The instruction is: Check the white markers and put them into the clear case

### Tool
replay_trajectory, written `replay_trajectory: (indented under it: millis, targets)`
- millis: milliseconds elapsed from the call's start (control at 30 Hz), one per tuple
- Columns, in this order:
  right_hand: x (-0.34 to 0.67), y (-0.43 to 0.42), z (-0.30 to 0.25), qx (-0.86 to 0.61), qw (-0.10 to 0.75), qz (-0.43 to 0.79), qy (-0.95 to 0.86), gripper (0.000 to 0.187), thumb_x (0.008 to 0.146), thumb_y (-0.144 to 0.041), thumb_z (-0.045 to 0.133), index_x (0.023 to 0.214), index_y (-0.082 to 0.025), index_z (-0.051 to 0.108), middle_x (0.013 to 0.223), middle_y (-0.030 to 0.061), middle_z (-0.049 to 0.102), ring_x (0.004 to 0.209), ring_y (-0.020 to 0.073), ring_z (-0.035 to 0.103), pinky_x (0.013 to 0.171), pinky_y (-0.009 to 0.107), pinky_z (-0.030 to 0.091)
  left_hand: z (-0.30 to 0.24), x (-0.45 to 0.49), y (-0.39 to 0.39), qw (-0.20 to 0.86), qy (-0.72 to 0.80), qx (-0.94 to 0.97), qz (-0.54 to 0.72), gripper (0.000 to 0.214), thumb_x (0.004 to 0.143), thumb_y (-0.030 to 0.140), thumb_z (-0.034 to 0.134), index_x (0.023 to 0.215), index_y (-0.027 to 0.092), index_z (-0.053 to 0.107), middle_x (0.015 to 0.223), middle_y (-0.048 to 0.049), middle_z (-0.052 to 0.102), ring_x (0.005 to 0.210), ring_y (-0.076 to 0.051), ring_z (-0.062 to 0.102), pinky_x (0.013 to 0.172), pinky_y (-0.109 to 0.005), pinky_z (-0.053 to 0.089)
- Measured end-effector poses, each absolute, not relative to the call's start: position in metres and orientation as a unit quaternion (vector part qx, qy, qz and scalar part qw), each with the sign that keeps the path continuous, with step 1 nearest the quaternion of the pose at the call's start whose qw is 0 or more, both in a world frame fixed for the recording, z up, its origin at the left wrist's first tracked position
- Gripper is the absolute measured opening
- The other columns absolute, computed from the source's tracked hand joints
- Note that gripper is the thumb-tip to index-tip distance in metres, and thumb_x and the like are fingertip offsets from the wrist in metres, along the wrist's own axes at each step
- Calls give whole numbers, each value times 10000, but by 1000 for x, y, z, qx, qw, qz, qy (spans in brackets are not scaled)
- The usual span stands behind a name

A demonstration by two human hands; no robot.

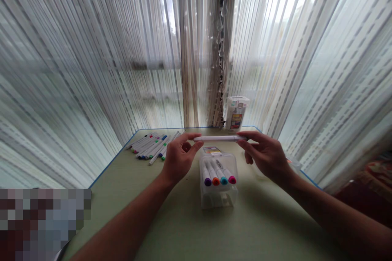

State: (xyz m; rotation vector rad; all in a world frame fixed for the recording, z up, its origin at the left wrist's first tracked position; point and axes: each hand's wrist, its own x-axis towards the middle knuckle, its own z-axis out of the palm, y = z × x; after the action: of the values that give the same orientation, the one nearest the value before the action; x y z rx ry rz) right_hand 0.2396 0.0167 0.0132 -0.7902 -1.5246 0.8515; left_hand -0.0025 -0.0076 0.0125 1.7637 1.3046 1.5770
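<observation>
A white marker (216,139) is held level in the air, one end in each hand. My left hand (180,152) pinches its left end between thumb and fingers. At the other end, my right hand (265,150) grips it the same way, and the fingers hide that tip. Below the marker stands a clear plastic case (219,197). Several white markers lie side by side in it, with a purple end (208,181), an orange end (216,181), a teal end (224,180) and a pink end (232,180) facing me.
Many loose markers (150,146) are heaped at the table's back left. An upright clear container (237,113) with a label stands at the back edge. Partly behind my right hand lies a clear plastic piece (294,163). Sheer curtains (122,48) hang behind the green table (183,232).
</observation>
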Motion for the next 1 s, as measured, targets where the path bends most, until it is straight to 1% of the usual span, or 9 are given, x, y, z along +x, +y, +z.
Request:
replay_trajectory:
  millis: [67,167,233,300,400,533,800,1000]
  targets:
    - [239,17,14,-335,574,368,-650,340,773,-425,782,997,-179,712,675,-11,625,390,91,543,334,226,436,12,-3,-7,216,470,637,571,295,814,356,716,1031,157,724,614,9,591,464,-77,414,427,-203,286]
    - [238,16,15,-331,575,371,-650,321,776,-407,782,990,-177,712,671,-16,617,385,86,538,330,219,429,11,-4,-6,211,467,640,573,281,817,353,712,1021,159,723,743,-26,661,495,-77,460,439,-200,317]
    - [238,16,15,-328,575,370,-652,309,784,-395,778,993,-177,712,689,-13,622,391,82,540,332,216,429,11,-4,-6,207,465,642,574,276,823,356,707,1018,162,726,815,-43,687,505,-74,477,443,-198,329]
    - [239,17,15,-329,575,369,-652,306,789,-394,774,997,-177,714,705,-8,626,392,81,541,333,216,433,10,-4,-6,206,462,642,576,280,825,365,705,1019,165,731,845,-51,699,504,-71,484,443,-196,332]
    - [239,17,14,-332,576,369,-650,322,791,-406,771,1015,-181,717,725,-2,634,392,80,540,330,220,435,9,-4,-5,208,460,642,577,289,825,381,702,1015,167,739,812,-48,701,498,-76,486,443,-197,332]
    - [240,17,14,-328,577,370,-650,340,786,-404,776,1046,-193,718,758,-2,639,402,76,540,331,221,436,10,-4,-5,215,465,642,570,299,830,390,693,1017,162,744,754,-37,686,471,-69,435,427,-198,304]
    - [239,15,16,-333,570,373,-652,312,786,-386,776,1004,-170,721,690,-2,641,392,84,536,330,222,432,10,-5,-5,214,458,640,579,303,835,393,692,1037,173,743,801,-41,674,486,-64,444,428,-199,310]
    - [238,16,17,-330,564,376,-657,270,802,-345,765,995,-163,715,671,-11,629,394,82,540,334,213,437,10,-5,-4,215,454,645,576,298,841,398,689,1024,169,739,776,-32,649,493,-63,452,432,-195,313]
